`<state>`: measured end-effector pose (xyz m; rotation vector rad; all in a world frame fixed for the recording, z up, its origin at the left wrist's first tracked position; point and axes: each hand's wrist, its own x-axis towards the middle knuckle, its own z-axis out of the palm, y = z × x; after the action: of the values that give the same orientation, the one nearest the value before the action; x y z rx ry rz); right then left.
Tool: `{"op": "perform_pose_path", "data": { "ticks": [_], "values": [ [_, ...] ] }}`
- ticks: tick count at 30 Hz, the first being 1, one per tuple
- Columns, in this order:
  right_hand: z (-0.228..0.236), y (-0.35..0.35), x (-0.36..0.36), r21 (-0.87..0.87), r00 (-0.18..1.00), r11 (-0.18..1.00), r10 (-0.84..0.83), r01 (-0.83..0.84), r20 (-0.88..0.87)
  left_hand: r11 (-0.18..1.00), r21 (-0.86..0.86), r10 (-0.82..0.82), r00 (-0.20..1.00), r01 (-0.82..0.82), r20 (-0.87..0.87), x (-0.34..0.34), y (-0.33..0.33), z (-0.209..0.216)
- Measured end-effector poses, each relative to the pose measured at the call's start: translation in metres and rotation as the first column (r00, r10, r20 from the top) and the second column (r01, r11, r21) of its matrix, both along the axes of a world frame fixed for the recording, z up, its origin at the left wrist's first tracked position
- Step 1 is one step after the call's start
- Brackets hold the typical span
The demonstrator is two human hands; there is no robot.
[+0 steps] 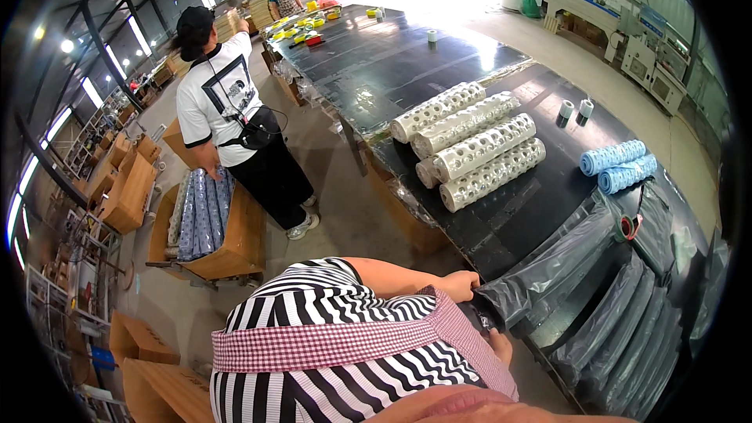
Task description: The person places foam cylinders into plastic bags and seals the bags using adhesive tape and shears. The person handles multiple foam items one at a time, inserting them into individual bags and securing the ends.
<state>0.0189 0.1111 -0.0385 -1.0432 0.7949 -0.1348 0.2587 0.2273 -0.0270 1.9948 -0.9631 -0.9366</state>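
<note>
At the near edge of the black table, my left hand is closed at the end of a dark translucent plastic bag. The bag stretches away across the tabletop to the right. Just below, my right hand is closed on the same gathered plastic, its fingers partly hidden by it. Beside the bag lie several long grey plastic-wrapped pieces in a row. A roll of tape with a red and dark rim rests on the plastic farther back.
Cream perforated rolls are stacked ahead on the black table. Two blue rolls and two small dark bottles with white tops sit farther right. A person stands left by a cardboard box of wrapped rolls.
</note>
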Motion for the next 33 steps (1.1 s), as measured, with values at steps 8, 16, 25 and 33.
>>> {"op": "perform_pose_path", "data": {
  "ticks": [8,16,25,33],
  "values": [
    [0.028,0.026,0.001,-0.185,0.992,0.982,0.006,-0.03,-0.129,0.993,-0.114,-0.042,0.997,0.034,-0.071,0.005,0.009,-0.016],
    [0.004,0.038,-0.003,-0.027,0.978,0.983,-0.182,0.18,-0.103,0.993,-0.078,-0.106,0.97,0.091,-0.22,0.018,0.012,-0.012],
    [-0.005,0.049,-0.005,-0.076,0.987,0.987,-0.148,0.142,-0.067,0.996,0.008,-0.09,0.968,0.094,-0.233,0.027,0.015,-0.017],
    [-0.027,0.045,-0.012,0.015,0.984,0.984,-0.18,0.18,-0.009,0.983,-0.004,-0.173,0.929,0.182,-0.328,0.033,0.021,-0.017]
  ]
}}
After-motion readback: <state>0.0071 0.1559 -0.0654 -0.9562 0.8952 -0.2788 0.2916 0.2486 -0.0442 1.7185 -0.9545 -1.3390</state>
